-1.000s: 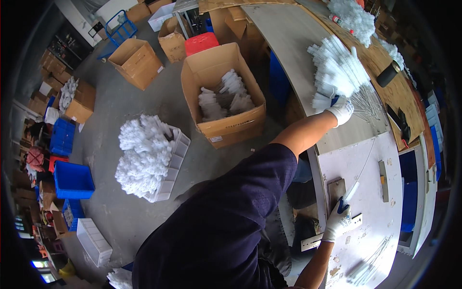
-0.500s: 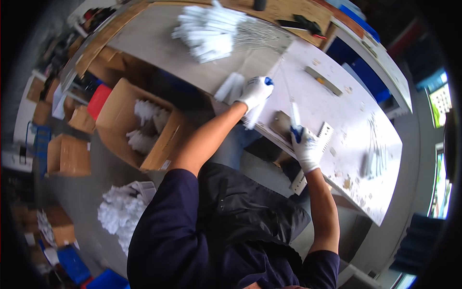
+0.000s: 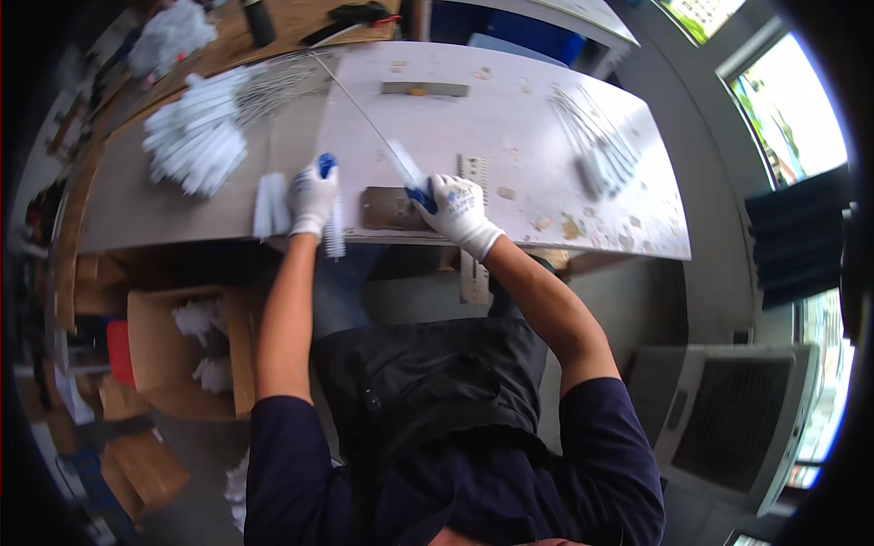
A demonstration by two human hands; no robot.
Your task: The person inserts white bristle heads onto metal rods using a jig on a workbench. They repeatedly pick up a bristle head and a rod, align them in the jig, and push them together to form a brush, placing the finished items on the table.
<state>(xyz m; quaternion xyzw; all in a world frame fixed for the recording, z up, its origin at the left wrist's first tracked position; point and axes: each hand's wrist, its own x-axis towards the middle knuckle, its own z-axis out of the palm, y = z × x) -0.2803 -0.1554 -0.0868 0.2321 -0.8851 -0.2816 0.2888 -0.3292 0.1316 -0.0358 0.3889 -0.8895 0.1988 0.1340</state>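
Note:
My right hand [image 3: 462, 207], in a white glove with blue fingertips, is closed round the lower end of a white brush [image 3: 405, 162]. The brush's thin wire stem slants away to the far left. Under that hand, a flat brown-grey metal block [image 3: 390, 207] lies at the table's near edge. My left hand [image 3: 313, 198], gloved alike, is closed on a second white bristled brush [image 3: 335, 235], whose lower end sticks out past the edge. Its grip is partly hidden. Just left of it lie a few more white brushes [image 3: 271, 207].
A large pile of white brushes [image 3: 196, 136] with wire stems lies at the left. A smaller bunch [image 3: 605, 168] is at the right. A grey bar [image 3: 424, 89] lies farther back. A perforated metal strip [image 3: 473, 273] juts over the near edge. An open carton [image 3: 187, 400] stands lower left.
The view has swung round, so the table now lies straighter across it. The brush in my right hand now tilts to the far left. My left hand keeps its place beside the loose brushes.

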